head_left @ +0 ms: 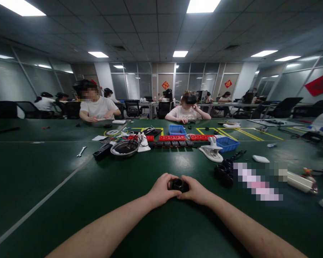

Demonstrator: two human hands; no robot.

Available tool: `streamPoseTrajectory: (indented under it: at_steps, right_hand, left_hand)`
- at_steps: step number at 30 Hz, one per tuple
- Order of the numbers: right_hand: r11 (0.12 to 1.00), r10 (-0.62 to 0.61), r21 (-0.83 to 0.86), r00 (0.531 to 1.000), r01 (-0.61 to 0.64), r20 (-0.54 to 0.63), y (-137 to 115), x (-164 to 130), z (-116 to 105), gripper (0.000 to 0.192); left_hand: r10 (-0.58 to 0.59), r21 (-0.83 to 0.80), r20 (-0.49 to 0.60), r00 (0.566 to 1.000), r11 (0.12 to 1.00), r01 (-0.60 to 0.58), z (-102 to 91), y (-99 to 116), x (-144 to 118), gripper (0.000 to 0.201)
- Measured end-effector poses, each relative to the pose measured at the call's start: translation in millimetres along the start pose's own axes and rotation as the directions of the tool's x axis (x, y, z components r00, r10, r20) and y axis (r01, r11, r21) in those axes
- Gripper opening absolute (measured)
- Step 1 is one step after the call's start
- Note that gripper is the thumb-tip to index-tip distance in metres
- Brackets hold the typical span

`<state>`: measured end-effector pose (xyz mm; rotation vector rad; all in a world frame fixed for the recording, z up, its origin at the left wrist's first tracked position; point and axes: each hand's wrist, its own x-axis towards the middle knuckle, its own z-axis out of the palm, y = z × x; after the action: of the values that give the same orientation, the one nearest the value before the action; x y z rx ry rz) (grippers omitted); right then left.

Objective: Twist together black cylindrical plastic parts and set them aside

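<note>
Both hands meet over the green table [118,229] around a small black round part [178,184] with a dark opening in its top. My left hand [162,190] is closed around its left side, thumb along the near edge. From the right, my right hand [195,190] grips the same part, and the two thumbs nearly touch in front. The fingers hide its sides and underside, so its exact kind cannot be made out. To the right lies a cluster of black round pieces [224,173], beside a blurred-out patch.
Ahead are a white clip base [211,152], blue bins [227,144] [177,129], red and black power strips [172,138], a round dish [124,148] and tangled cables. A wrench [81,152] lies at left, a cream cylindrical device [300,182] at right. Two people sit opposite.
</note>
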<state>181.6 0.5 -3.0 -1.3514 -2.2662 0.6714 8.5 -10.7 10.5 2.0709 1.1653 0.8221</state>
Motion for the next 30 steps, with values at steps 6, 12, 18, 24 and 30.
streamPoseTrajectory:
  at_steps: [6,12,18,24,30]
  right_hand:
    - [0.928,0.079,-0.343,0.977,-0.144,-0.199,-21,-4,10,0.033]
    - [0.99,-0.098,-0.114,0.992,0.089,-0.079,-10,-1,2,0.053]
    - [0.976,-0.183,0.138,0.977,0.168,0.107,-1,1,-14,0.037]
    - [0.955,-0.202,0.247,0.968,0.162,0.148,-3,1,-19,0.032]
    - [0.968,-0.151,0.218,0.982,0.123,0.113,4,2,-13,0.03]
  left_hand:
    - [-0.076,0.011,-0.123,0.99,0.997,0.078,8.4,1,-1,0.039]
    - [0.026,-0.001,0.0,1.0,1.0,-0.026,-0.6,-3,3,0.04]
    - [0.11,-0.021,0.071,0.991,0.994,-0.109,-5.8,-8,4,0.043]
    - [0.093,-0.02,0.087,0.992,0.996,-0.092,-7.5,-7,5,0.045]
    - [0.074,-0.004,0.055,0.996,0.997,-0.074,-5.1,-3,2,0.041]
